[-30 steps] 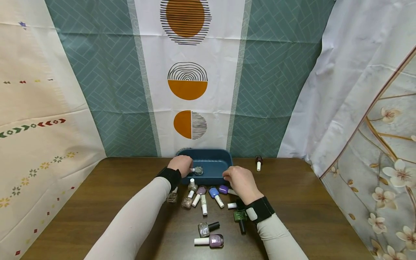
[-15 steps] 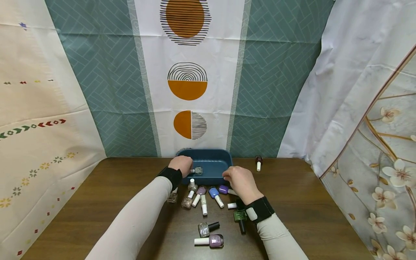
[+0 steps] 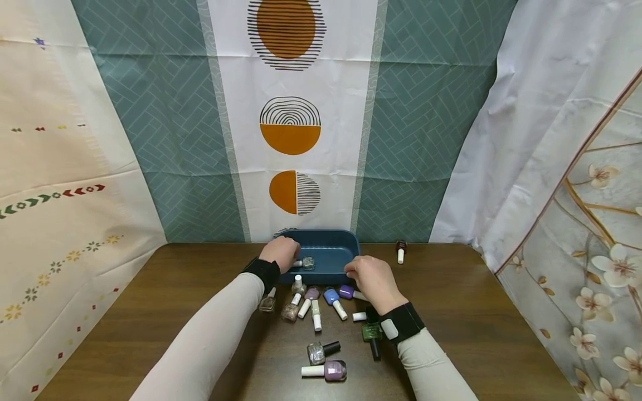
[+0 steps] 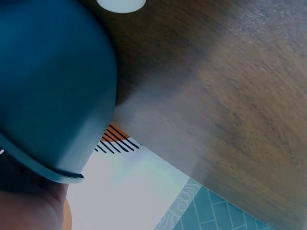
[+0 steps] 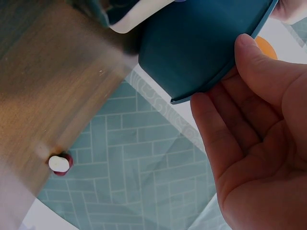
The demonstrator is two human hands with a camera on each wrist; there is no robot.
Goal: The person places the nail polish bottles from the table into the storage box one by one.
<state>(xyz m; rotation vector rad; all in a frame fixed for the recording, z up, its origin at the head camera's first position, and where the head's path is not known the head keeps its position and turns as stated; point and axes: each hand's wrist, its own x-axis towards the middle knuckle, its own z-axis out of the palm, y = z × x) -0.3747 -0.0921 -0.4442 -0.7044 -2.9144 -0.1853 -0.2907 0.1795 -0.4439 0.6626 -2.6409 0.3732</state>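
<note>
A dark blue plastic bin (image 3: 328, 278) stands at the back of the table, with a glitter nail polish bottle (image 3: 308, 263) lying inside. My left hand (image 3: 282, 252) grips the bin's left rim, its fingertips mostly hidden in the head view. At the right end, my right hand (image 3: 372, 280) pinches the rim; in the right wrist view the thumb (image 5: 245, 45) rests on its edge. Just in front of the bin lie several nail polish bottles, among them a blue one (image 3: 332, 297), a purple one (image 3: 346, 291) and a mauve one (image 3: 312, 293).
Nearer the front are a silver glitter bottle (image 3: 316, 352), a lilac bottle (image 3: 335, 370) and a green bottle (image 3: 371, 333). A dark red bottle (image 3: 400, 247) lies at the back right edge. Patterned curtains (image 3: 421, 139) hang behind the wooden table (image 3: 466, 334).
</note>
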